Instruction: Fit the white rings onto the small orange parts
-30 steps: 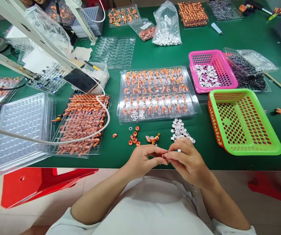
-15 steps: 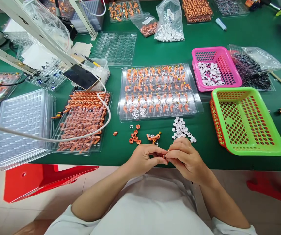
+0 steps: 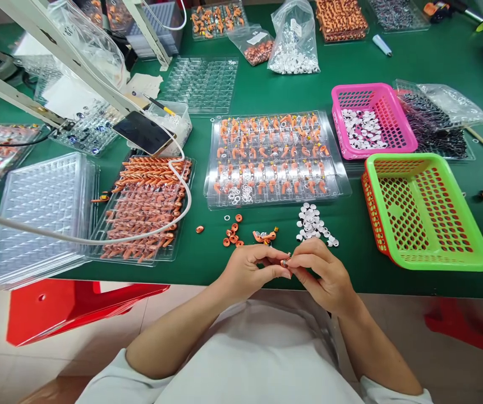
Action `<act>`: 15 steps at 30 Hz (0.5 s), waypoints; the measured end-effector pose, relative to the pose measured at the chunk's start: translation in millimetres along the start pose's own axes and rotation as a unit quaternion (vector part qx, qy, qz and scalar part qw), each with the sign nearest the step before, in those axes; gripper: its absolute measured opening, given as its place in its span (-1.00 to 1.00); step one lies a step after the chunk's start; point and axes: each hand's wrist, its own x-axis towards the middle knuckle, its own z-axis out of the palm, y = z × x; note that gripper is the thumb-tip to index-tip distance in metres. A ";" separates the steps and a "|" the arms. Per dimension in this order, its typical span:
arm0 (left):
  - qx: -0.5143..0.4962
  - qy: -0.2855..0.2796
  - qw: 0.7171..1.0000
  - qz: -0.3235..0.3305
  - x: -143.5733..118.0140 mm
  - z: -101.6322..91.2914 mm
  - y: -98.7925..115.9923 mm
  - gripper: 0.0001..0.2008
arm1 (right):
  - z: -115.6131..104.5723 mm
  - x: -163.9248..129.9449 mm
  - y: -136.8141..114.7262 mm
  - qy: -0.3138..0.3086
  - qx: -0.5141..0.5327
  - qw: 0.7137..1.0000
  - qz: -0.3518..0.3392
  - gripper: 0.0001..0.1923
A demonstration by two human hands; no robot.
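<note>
"Left hand [image 3: 247,269]: state?"

"Thumb and fingertips pinching a small part [image 3: 284,262], orange with a pale or metallic glint; its finer form is too small to tell."

"And the right hand [image 3: 323,275]?"

"Fingertips drawn together at the right side of the same part. Whether they grip it cannot be told; the contact is partly hidden."

"Position of the part?"

"Between the two hands, above the near edge of the green tabletop [image 3: 207,261]."

"Immediate surroundings?"

"Just beyond the hands, from left to right: loose orange caps [image 3: 233,239], a cluster of hooked orange pieces [image 3: 262,237], and a heap of white discs [image 3: 309,221]."

"Farther out?"

"Behind these, a clear tray [image 3: 336,188] bearing rows of orange pieces, with pale rings gathered at its near left. To the right, a green basket [image 3: 430,213] nested in a red one, and beyond it a pink basket [image 3: 380,152] containing white pieces."

"Left side?"

"A tray of packed orange pieces [image 3: 140,219], crossed by a white cable [image 3: 119,242]; beyond, a phone [image 3: 144,133]."
</note>
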 end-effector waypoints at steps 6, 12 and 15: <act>0.066 0.048 0.994 0.071 2.3 3.8 6.4 -0.87 | 6.2 -2.8 -0.9 0.039 0.064 0.996 0.045 -0.79; 0.085 0.056 0.992 0.077 2.4 4.9 6.4 -0.87 | 8.3 -4.3 -1.2 0.031 0.072 0.995 0.066 -0.82; 0.081 0.059 0.993 0.068 1.9 5.8 5.0 -0.86 | 9.1 -5.2 -1.3 0.027 0.077 0.993 0.081 -0.85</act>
